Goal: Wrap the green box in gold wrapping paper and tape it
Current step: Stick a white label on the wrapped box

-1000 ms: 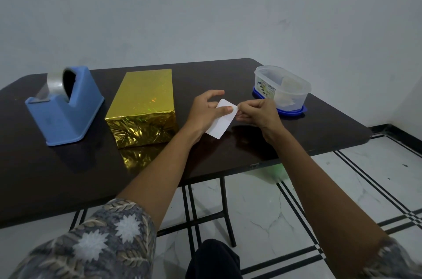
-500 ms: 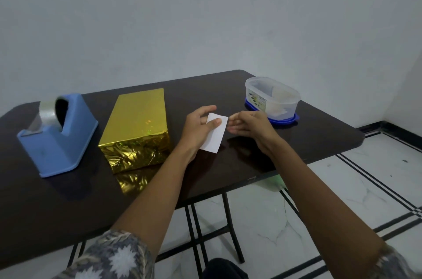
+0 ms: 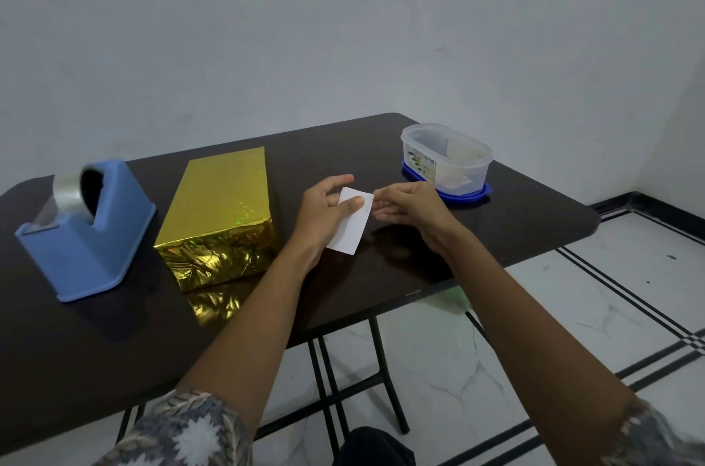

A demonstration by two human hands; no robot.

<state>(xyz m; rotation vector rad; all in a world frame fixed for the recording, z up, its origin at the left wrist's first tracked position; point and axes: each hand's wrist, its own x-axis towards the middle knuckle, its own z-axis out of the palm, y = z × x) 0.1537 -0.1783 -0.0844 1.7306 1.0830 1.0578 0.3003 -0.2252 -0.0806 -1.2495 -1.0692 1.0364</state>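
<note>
Pinching small white rectangular paper card [image 3: 350, 223] with left hand [image 3: 324, 216], nipping its top corner with right hand [image 3: 410, 208].

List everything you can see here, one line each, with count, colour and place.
table: one, dark brown, fills the middle of the view.
gold-wrapped box: one, gold, on the table left of the hands.
tape dispenser: one, blue, on the table's left end.
tape roll: one, clear, in the dispenser.
container: one, clear plastic, far right of the table, on the lid.
lid: one, blue, under the container.
white slip: one, white, held between both hands.
sleeves: two, grey patterned, bottom corners.
left hand: one, grips the slip, thumb on top.
right hand: one, pinches the slip's upper corner.
</note>
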